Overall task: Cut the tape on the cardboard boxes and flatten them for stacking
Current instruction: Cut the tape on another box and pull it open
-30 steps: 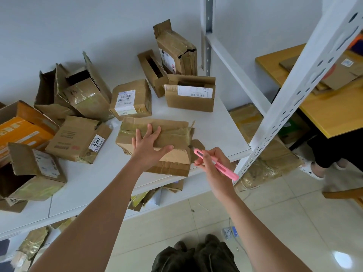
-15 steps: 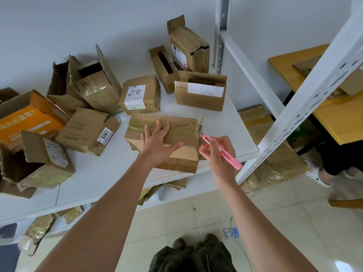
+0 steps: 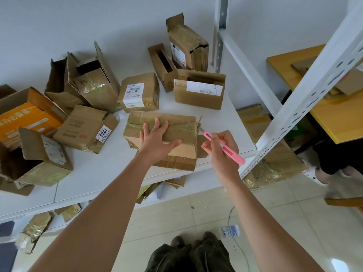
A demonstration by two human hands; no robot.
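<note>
Left hand (image 3: 155,140) flat with fingers spread, pressing on a taped cardboard box (image 3: 176,132) at the near right of the white shelf (image 3: 94,173), right hand (image 3: 222,152) pinching a pink knife (image 3: 225,147), blade tip at the box's right end, other boxes (image 3: 139,93) scattered farther back and left

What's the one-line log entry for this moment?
left hand: pressing flat on taped box | right hand: holding pink cutter, blade at box's right end | phase: cutting tape

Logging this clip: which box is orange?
The open box at the shelf's far left; every other box is plain brown.
</note>
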